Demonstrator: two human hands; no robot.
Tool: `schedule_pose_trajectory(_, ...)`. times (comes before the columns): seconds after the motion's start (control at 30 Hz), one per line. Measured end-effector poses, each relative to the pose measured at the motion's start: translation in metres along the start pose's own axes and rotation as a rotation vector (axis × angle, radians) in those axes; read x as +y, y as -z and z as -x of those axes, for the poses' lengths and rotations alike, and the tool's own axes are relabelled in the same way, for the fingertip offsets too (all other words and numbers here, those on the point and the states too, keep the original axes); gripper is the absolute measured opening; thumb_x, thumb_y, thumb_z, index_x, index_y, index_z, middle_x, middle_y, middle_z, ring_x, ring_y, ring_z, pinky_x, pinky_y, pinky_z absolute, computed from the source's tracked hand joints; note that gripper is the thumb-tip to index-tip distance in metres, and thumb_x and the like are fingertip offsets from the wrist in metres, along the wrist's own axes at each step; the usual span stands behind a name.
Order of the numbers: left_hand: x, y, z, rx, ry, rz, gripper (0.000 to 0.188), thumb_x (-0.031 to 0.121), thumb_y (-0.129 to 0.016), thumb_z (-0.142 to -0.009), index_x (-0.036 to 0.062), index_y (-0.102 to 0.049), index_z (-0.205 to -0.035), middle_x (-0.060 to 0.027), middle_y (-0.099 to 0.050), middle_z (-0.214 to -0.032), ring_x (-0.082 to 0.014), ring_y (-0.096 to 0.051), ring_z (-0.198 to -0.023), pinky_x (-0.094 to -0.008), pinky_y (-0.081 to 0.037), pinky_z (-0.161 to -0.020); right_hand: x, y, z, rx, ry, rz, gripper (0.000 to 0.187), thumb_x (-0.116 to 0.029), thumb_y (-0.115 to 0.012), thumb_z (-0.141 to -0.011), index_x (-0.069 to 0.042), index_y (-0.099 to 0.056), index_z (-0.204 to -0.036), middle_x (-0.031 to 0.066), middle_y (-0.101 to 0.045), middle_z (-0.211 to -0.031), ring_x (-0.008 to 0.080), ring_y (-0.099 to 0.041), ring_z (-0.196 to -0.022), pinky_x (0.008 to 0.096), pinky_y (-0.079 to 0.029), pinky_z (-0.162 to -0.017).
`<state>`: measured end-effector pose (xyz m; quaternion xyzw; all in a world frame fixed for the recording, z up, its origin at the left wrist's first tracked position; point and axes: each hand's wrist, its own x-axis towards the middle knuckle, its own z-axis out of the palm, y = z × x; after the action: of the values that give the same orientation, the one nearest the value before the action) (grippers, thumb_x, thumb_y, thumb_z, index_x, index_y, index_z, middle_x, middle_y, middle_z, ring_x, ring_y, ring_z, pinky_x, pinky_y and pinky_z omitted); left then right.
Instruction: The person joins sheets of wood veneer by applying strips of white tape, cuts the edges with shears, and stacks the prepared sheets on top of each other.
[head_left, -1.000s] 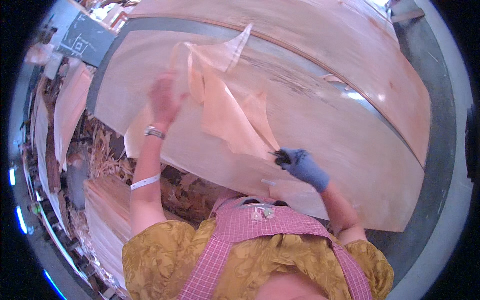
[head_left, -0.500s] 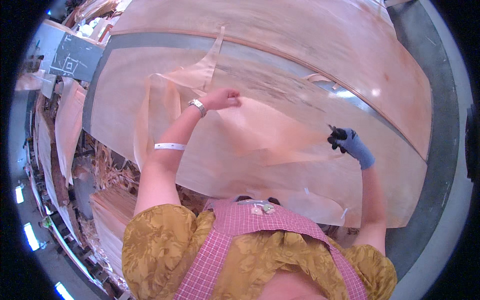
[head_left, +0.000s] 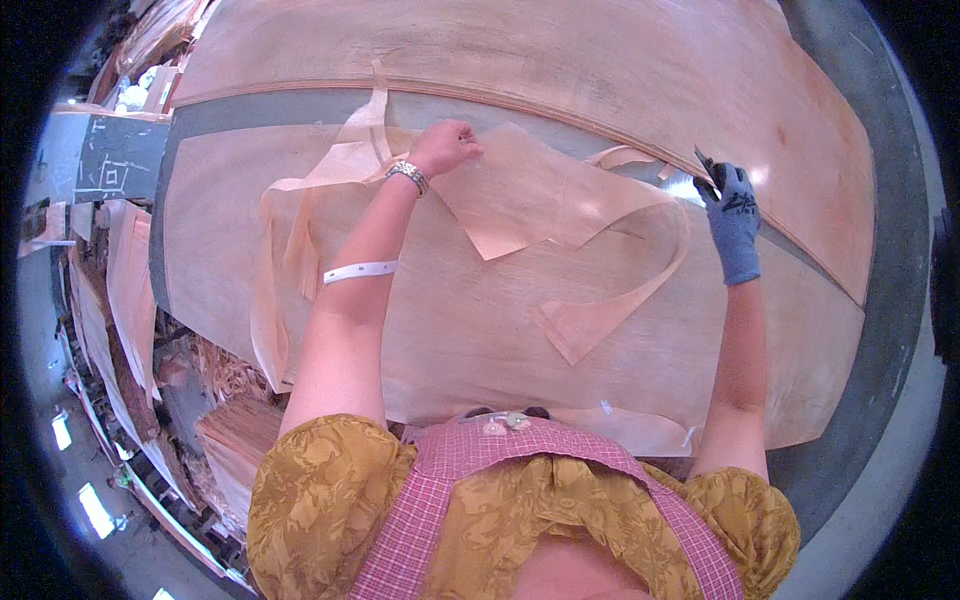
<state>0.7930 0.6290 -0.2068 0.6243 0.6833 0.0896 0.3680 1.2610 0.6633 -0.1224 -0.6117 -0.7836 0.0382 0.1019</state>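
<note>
My bare left hand [head_left: 447,148], with a watch at the wrist, is closed at the upper edge of a loose piece of thin wood veneer [head_left: 540,190]. The piece hangs to its right over a larger veneer sheet [head_left: 480,330], ending in a ragged lower edge. A narrow veneer strip [head_left: 610,325] curls down from its right end. My gloved right hand [head_left: 735,215] is closed around a dark pointed tool [head_left: 704,157], like a knife, its tip toward the far edge of the sheet. The glove hides the handle.
Torn veneer [head_left: 285,230] drapes over the sheet's left side. Beyond a dark gap lies another large sheet [head_left: 560,55]. A grey board with chalk marks [head_left: 118,165] stands at far left, above stacked veneer [head_left: 128,280] and scraps. Grey flooring [head_left: 905,200] runs along the right.
My left hand has moved away from me, drawing the loose veneer piece up with it. My right hand, with the tool, has also moved farther off and slightly right.
</note>
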Motion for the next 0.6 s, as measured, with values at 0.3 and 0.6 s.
schedule_pose_trajectory(0.3, -0.009, 0.002, 0.006, 0.042, -0.002, 0.143, 0.036, 0.032, -0.074, -0.076, 0.0042, -0.067, -0.098, -0.0163, -0.071, -0.098, -0.0324, -0.067, -0.09, -0.042, -0.051, -0.079, -0.154, -0.078, 0.023, -0.344, 0.308, -0.297, 0.051, -0.039, -0.066, -0.087, -0.016, -0.054, -0.132, 0.0167, -0.056, -0.112, 0.0343, -0.06, -0.101, 0.0432, -0.051, -0.081)
schedule_pose_trajectory(0.6, 0.04, -0.047, 0.106, 0.499, -0.072, -0.328, 0.037, 0.027, -0.071, -0.082, 0.0059, -0.06, -0.11, -0.0131, -0.059, -0.117, -0.0309, -0.054, -0.112, -0.0419, -0.043, -0.096, -0.163, -0.078, 0.02, -0.403, 0.286, -0.342, 0.053, -0.032, -0.074, -0.082, -0.017, -0.058, -0.13, 0.014, -0.058, -0.109, 0.0315, -0.06, -0.1, 0.0405, -0.052, -0.082)
